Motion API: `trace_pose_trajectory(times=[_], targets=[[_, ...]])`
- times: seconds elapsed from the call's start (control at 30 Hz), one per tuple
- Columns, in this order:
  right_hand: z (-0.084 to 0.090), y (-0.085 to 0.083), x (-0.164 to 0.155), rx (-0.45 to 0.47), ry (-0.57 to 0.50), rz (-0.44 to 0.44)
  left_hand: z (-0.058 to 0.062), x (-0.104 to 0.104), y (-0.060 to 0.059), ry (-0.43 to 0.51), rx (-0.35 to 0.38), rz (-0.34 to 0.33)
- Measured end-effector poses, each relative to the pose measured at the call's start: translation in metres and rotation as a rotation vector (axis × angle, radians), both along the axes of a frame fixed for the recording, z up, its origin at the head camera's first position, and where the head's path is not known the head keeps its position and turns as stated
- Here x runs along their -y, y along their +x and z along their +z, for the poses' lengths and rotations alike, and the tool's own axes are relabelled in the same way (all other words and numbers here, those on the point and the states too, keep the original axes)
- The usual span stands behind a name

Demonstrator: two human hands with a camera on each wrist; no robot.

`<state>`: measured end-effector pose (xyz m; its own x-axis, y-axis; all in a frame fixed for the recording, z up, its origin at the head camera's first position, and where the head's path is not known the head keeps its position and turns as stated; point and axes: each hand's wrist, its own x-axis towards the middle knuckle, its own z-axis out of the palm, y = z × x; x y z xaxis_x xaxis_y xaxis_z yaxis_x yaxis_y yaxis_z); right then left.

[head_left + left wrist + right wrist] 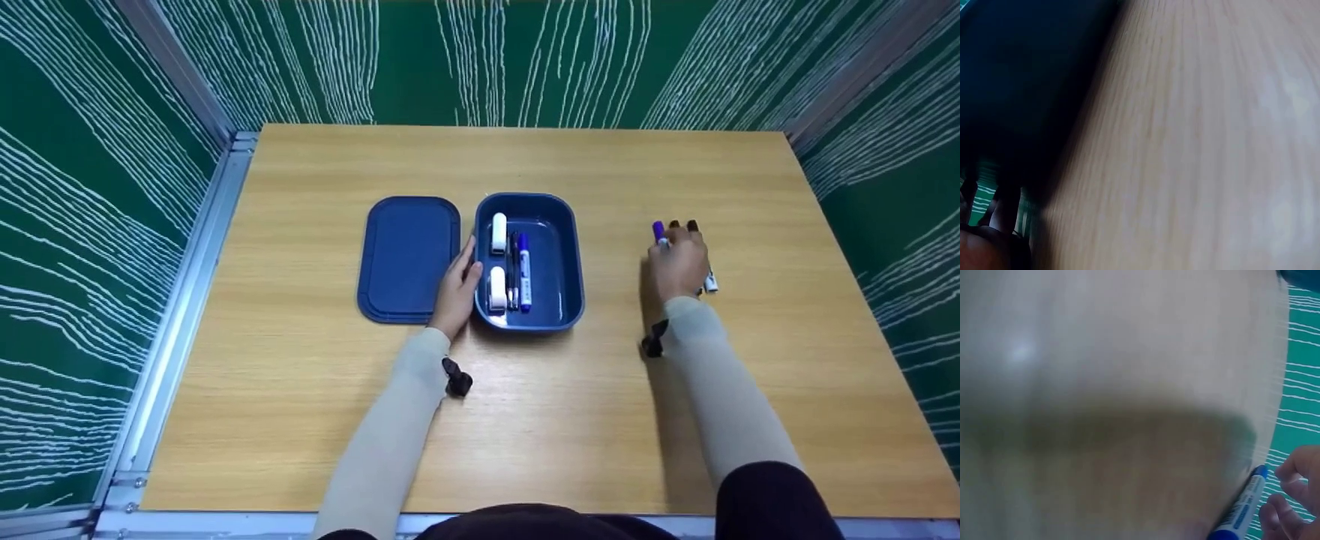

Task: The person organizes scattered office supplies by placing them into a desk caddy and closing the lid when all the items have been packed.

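Note:
My left hand (454, 294) rests along the left wall of a dark blue box (576, 289), its fingers extended. In the left wrist view, the box's dark side (1022, 73) fills the upper left, with fingers (1005, 211) below it. Inside the box lie two white objects (498, 232), dark pens (513, 274) and a blue-capped marker (525, 274). My right hand (679, 262) is over a purple-capped marker (659, 231) and other partly hidden slim items. In the right wrist view, its loosely bent fingers (1297, 464) appear apart from a blue-and-white marker (1246, 506).
A dark blue lid (409, 259) lies flat left of the box. Green panels with white streaks (487, 60) border the wooden table (525, 420) at the back and sides. A metal frame (180, 322) runs along its left edge.

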<state>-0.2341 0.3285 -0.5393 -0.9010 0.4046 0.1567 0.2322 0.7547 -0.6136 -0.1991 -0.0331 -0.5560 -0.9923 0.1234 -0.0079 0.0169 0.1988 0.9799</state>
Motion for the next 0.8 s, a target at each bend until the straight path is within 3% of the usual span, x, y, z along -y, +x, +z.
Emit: trace_pose_trajectory(times=[0.13, 0.37, 0.8], targets=[[-0.0056, 0.0024, -0.0026, 0.037, 0.006, 0.005, 0.0, -0.0002, 0.0012, -0.004, 0.004, 0.002], [-0.0074, -0.0004, -0.0044, 0.065, 0.107, -0.003, -0.0005, 0.0004, 0.0013, -0.03, -0.008, -0.001], [-0.0056, 0.002, -0.0051, 0.119, 0.071, 0.022, -0.001, 0.0012, 0.0012, -0.02, -0.018, -0.002]])
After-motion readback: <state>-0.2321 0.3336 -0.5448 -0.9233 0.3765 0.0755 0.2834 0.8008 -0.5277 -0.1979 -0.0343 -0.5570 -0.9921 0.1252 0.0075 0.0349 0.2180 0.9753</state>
